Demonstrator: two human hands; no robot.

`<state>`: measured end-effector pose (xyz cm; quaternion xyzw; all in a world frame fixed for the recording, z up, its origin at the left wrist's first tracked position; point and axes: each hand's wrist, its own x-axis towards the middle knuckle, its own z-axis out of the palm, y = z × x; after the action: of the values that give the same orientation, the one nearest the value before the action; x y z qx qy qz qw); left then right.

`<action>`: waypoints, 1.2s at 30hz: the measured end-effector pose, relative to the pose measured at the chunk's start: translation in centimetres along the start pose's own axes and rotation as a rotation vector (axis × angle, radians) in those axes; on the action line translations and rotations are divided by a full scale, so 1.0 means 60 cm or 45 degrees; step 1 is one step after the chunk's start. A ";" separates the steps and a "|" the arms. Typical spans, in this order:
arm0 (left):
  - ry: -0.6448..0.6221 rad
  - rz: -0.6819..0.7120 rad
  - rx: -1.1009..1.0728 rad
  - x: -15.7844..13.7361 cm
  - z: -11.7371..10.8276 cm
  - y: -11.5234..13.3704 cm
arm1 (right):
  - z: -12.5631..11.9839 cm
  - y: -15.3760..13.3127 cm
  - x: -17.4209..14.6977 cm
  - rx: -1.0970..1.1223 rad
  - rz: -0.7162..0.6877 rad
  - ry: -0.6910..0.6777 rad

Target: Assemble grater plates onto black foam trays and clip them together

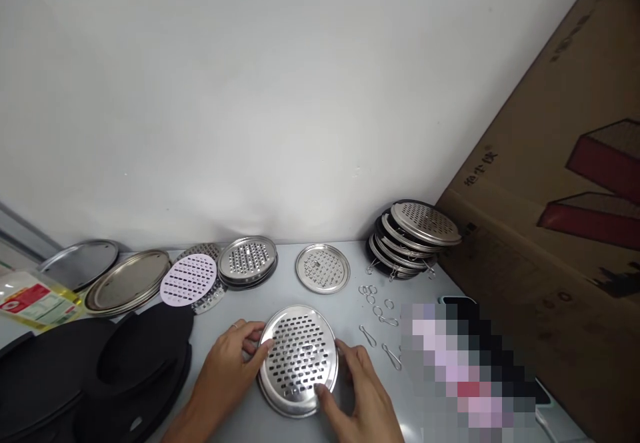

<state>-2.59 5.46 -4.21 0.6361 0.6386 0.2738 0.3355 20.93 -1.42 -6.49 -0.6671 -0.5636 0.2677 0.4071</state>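
A round metal disc with rows of slots point(300, 356) lies shiny side up in front of me, its rim doubled at the lower edge as if a second round piece sits beneath. My left hand point(227, 370) grips its left edge, thumb on top. My right hand point(363, 390) holds the right side, thumb pressed on the lower right and index finger along the rim. Beyond it lies a similar slotted disc point(323, 268). Metal rings point(377, 310) and wire clips point(391, 356) are scattered to the right; what is under the disc is hidden.
Assembled discs with clips are stacked point(425, 223) at the back right beside a cardboard box point(550, 230). More slotted discs point(247, 258), plain metal lids point(133, 280), black round pieces point(135, 363) and a yellow bottle point(37, 303) stand left. A blurred patch point(465, 370) covers the right front.
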 end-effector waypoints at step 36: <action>-0.257 0.031 -0.918 -0.061 0.029 0.045 | -0.027 -0.057 -0.005 0.848 0.305 0.039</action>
<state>0.33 1.78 -2.92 0.5086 0.4572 0.4208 0.5959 20.38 -2.01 -2.78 -0.5630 -0.3569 0.4725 0.5766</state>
